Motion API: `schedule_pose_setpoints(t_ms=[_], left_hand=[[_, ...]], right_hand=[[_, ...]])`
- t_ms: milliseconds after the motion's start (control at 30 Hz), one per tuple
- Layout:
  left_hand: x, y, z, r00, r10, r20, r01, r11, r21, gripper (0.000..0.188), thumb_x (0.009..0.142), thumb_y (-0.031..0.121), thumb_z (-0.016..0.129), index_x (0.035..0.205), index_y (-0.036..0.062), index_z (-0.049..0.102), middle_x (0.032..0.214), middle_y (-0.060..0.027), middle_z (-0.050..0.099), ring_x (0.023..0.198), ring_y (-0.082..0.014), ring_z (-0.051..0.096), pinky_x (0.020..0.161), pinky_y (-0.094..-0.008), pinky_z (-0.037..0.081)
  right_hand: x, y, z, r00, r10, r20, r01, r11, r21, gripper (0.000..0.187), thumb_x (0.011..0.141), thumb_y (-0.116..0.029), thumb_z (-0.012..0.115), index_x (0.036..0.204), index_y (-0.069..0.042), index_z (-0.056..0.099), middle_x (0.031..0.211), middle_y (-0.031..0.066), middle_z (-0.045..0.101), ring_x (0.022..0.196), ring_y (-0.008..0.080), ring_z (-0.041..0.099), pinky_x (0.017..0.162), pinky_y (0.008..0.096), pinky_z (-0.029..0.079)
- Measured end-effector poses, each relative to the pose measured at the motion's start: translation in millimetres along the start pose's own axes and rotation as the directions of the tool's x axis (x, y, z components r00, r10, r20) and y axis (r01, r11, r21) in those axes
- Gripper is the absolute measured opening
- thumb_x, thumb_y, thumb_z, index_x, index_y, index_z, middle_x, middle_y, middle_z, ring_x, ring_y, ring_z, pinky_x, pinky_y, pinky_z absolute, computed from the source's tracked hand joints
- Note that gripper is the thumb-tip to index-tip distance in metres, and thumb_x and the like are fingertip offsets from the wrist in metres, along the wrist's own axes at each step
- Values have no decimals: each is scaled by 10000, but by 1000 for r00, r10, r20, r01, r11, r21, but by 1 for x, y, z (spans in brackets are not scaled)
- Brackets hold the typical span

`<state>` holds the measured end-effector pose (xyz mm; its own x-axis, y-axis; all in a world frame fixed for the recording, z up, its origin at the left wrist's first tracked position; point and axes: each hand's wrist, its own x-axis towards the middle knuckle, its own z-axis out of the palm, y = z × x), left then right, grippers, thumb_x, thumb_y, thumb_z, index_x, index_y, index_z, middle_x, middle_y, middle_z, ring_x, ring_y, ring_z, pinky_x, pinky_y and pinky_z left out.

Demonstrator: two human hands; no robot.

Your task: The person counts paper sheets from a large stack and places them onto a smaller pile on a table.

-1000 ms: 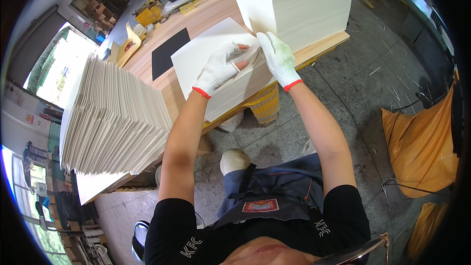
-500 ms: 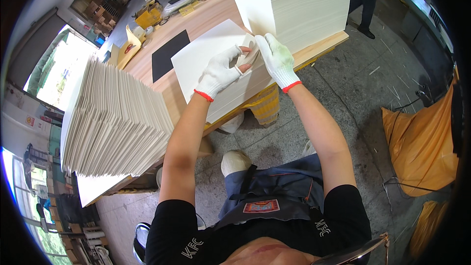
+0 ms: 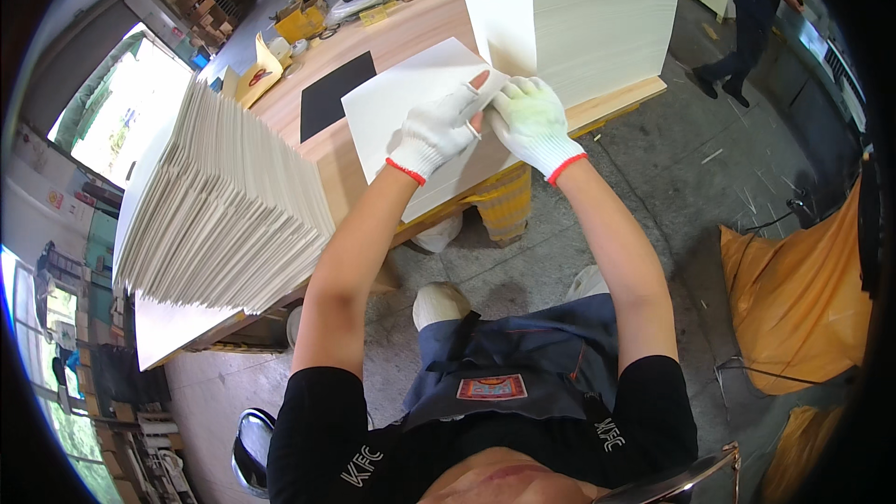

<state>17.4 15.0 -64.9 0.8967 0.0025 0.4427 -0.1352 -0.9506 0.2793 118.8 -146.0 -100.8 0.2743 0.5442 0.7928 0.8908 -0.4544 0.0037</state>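
Both my hands wear white knit gloves with red cuffs, and they meet at the right-hand corner of a white sheet (image 3: 397, 98). This sheet lies on top of a low white pile on the table. My left hand (image 3: 441, 133) rests over it, its bare thumb and forefinger tips spread apart near the edge. My right hand (image 3: 537, 126), greenish on its back, has its fingers bent and closed at the sheet's corner, which they partly cover. Just beyond, a tall stack of white sheets (image 3: 602, 23) stands with one sheet face upright toward me.
A fanned stack of pale boards (image 3: 224, 205) stands at left. A black rectangle (image 3: 336, 96) lies on the wooden table (image 3: 383, 42). Red-handled scissors (image 3: 259, 77) and a yellow box (image 3: 301, 21) sit farther back. Orange sacking (image 3: 793, 299) is at right; a person (image 3: 747, 23) walks at far right.
My left hand has moved right toward my right hand, and the gap between them has narrowed. My right hand's fingers, earlier straight, are now bent. The person at far right has moved farther right.
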Motion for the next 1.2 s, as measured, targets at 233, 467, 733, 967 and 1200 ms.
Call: schedule_pose_setpoints(t_ms=[233,467,733,967,1200], left_hand=[[-12,-11,-6,976,-54,-211,121,940,319,526,911,199,610,1428,181,516,1037,-131,693,1014,-363,676,934,-467,528],[-33,-10,-84,731,-444,-519,307,892,-331,379,941,85,613,1319,67,607,884,-189,710,815,-318,697,741,-410,522],[-72,-37,-111,499,-588,-636,251,801,-544,331,978,166,630,1260,-7,635,971,-145,708,830,-228,621,798,-358,497],[-57,-41,-163,554,-426,-715,165,898,-408,305,990,173,609,1246,11,643,1025,-140,705,927,-223,617,873,-349,482],[-56,-13,-303,286,-300,-910,-70,941,-332,375,967,89,613,1333,21,571,1151,-124,667,960,-232,620,880,-354,501]], right_hand=[[24,-26,-14,994,34,100,-39,998,51,315,847,-258,652,1099,-70,675,1161,103,657,1107,264,604,975,395,449],[37,-135,3,839,-100,535,-16,978,207,786,888,-594,609,1432,-34,511,1418,157,539,1348,317,473,1178,492,291],[34,-201,10,807,5,591,-3,1000,-4,983,818,-703,628,1495,-20,422,1434,128,477,1390,302,388,1157,566,248],[29,-204,17,845,-41,534,35,999,21,992,825,-688,631,1512,-8,405,1492,147,460,1405,317,391,1168,576,240],[28,-196,14,849,-31,528,44,999,-11,1016,802,-707,626,1502,-1,413,1457,136,469,1356,323,402,1159,573,243]])
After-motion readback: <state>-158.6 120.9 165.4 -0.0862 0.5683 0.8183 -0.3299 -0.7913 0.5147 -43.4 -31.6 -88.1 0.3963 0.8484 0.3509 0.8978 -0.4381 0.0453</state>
